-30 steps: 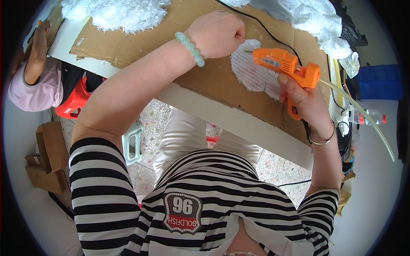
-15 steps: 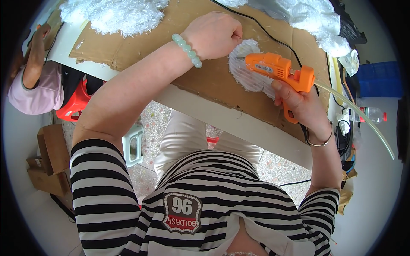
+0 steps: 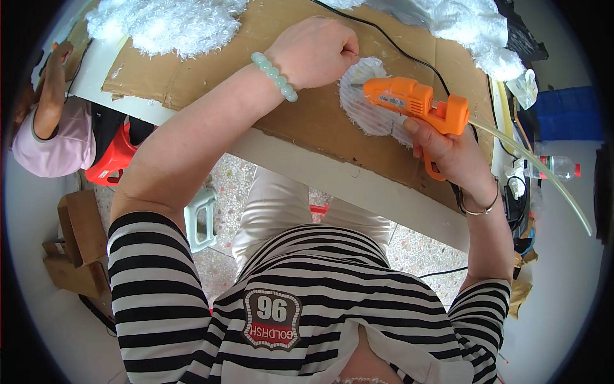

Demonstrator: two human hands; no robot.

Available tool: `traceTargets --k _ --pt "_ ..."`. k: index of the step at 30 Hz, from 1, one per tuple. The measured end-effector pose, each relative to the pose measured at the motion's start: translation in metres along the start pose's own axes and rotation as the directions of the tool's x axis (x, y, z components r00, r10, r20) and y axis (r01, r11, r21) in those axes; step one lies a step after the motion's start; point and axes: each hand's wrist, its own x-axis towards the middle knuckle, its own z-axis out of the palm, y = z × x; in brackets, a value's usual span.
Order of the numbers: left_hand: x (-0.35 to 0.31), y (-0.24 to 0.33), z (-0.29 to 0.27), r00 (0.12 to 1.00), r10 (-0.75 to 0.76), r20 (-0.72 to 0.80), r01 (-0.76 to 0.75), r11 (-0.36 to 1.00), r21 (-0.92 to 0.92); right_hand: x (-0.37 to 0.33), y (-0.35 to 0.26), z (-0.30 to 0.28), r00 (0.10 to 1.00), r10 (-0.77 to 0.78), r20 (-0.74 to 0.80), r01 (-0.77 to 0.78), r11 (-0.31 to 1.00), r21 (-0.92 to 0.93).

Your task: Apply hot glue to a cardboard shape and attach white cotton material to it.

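An orange hot glue gun [image 3: 403,96] is in the grip of my right hand [image 3: 444,150], its nozzle pointing left over a white fuzzy-edged fabric piece [image 3: 361,112]. From the gun's back a long, pale glue stick [image 3: 534,160] sticks out and curves down to the right. My left hand [image 3: 313,51] rests at the upper left edge of the fabric piece, fingers curled in; the fingertips are hidden, so what they pinch does not show. Under the piece lies a brown cardboard sheet [image 3: 300,128] on the white table [image 3: 384,201].
White fluffy material [image 3: 169,25] is heaped at the far left, with more white material [image 3: 464,25] at the far right. A black cord [image 3: 390,38] crosses the cardboard. At right are a plastic bottle [image 3: 556,168] and a blue bin [image 3: 569,112]. Another person [image 3: 54,137] sits at left.
The whole picture has shifted slightly. Both hands keep nearly the same pose, and the glue gun's nozzle stays over the fabric piece.
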Motion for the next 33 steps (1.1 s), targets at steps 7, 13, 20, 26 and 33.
traceTargets --k 7,13,20,26,33 --pt "0.001 0.000 0.000 1.000 -0.005 0.011 0.005 1.000 -0.026 0.002 0.000 -0.001 0.999 -0.037 -0.010 0.037 0.998 0.049" --pt "0.001 0.002 -0.002 0.999 -0.031 0.021 0.032 0.999 -0.033 0.001 0.004 -0.003 0.996 -0.076 -0.040 0.081 0.989 0.125" --pt "0.001 0.010 -0.008 0.998 -0.038 0.043 0.042 0.995 -0.095 -0.010 0.008 -0.008 0.998 -0.045 -0.038 0.048 0.994 0.095" --pt "-0.004 0.016 -0.007 0.998 0.057 0.013 -0.056 0.997 -0.058 -0.022 0.011 -0.020 0.970 -0.104 -0.220 0.153 0.964 0.217" --pt "-0.008 0.033 -0.018 0.924 0.381 0.042 -0.383 0.912 0.146 -0.024 0.017 -0.029 0.952 -0.076 -0.298 0.180 0.924 0.337"
